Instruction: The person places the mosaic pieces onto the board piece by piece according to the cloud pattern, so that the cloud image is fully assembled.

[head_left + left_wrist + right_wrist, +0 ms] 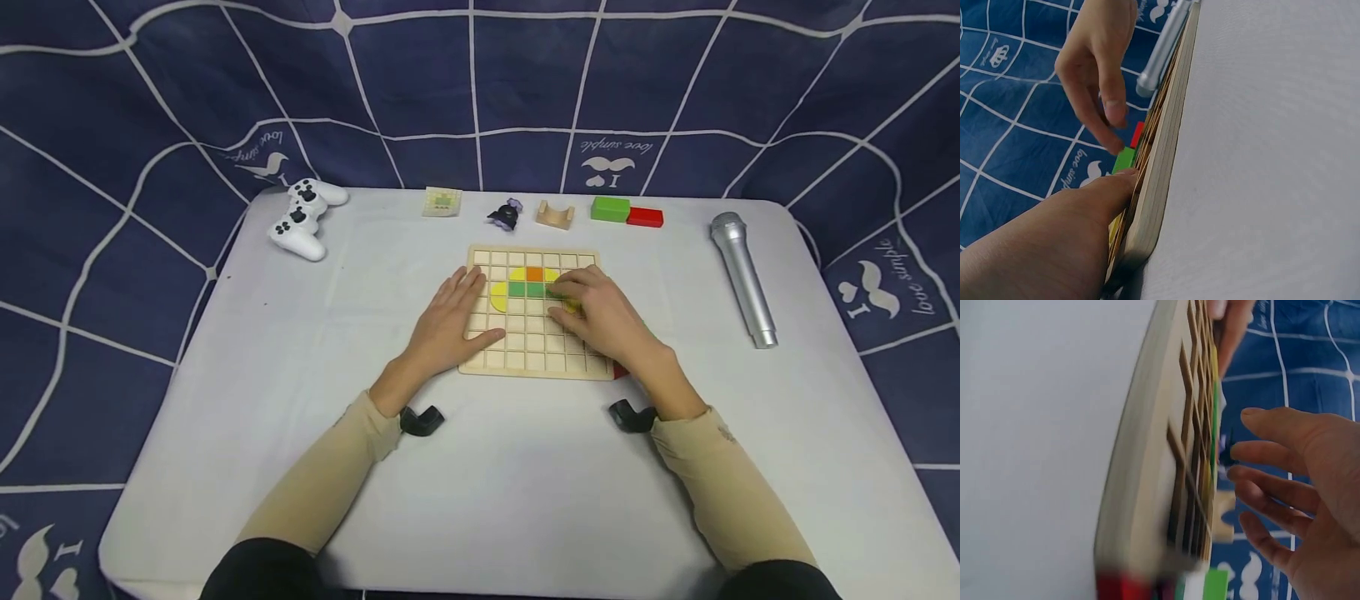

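Observation:
A wooden grid board lies on the table with coloured pieces in its upper cells. An orange square sits above a row of green squares, and yellow curved pieces flank them. My left hand rests along the board's left edge, fingers straight and thumb over the lower cells. Above the board's right side hovers my right hand, hiding some pieces there. Its fingers are spread and loosely bent, with nothing between them in the right wrist view.
Behind the board are a patterned card, a small dark figure, a notched wooden block, a green block and a red block. A white game controller lies left, a silver microphone right. Something red shows by the board's near-right corner.

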The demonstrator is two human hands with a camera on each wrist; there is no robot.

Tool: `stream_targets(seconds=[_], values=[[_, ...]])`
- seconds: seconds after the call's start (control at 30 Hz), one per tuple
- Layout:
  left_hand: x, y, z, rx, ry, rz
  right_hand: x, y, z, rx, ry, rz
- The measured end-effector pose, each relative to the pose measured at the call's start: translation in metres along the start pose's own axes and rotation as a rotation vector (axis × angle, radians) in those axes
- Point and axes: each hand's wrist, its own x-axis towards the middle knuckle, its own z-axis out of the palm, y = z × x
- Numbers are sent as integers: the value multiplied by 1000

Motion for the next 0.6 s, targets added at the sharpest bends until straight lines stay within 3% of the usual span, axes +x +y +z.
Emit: stream_targets(seconds=[0.27, 0.43, 0.6], values=[[0, -1, 2, -8, 2, 5, -34, 35, -24, 78, 58, 125], [0, 2, 0, -9, -4, 1, -57, 52, -40, 86, 45, 224], [0, 2, -1, -12, 1, 2, -72, 63, -47, 92, 23, 250]])
